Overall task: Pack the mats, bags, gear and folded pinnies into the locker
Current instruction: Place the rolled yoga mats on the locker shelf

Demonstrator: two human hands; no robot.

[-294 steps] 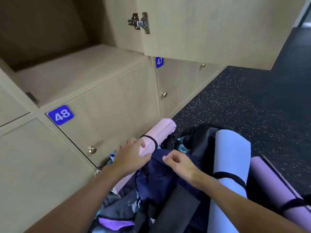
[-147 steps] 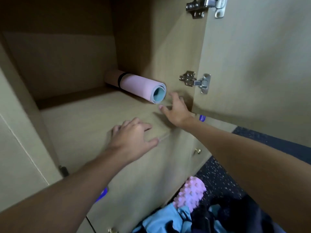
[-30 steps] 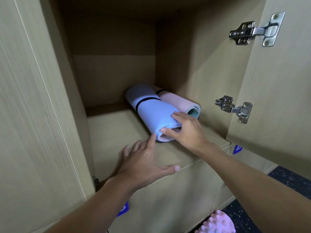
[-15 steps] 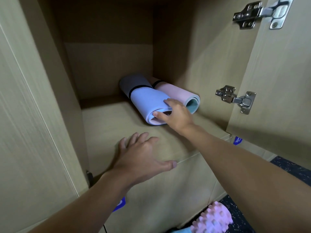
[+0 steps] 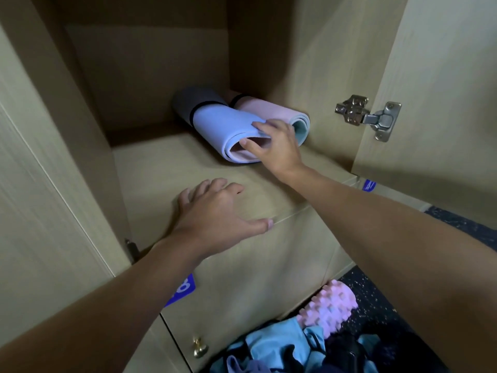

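While peeking into the open locker, see two rolled-up mats lying side by side on its floor, far back on the right. Find the blue yoga mat on the left, touching the pink yoga mat, and find the pink one right by the locker's right wall. Spot a black band around each roll, near the far end.

Look at the right hand: reaching in, bending its fingers over the top of the blue yoga mat's near end, tucking its thumb against the open swirl of the roll, and so gripping that end.

Look at the left hand: spread out wide, a little bent at the fingers, resting palm down on the locker floor close to the front edge, laying its thumb along that edge, holding nothing.

See the locker door swung open on the right, joined to the wall by a shiny metal hinge. Lower down, find a blue number tag half hidden by the left arm, and a small gold knob on a lower door.

Down on the dark speckled floor, spot a bumpy pink foam roller beside a heap of light blue cloth and some dark stuff. Cannot tell what the dark stuff is.
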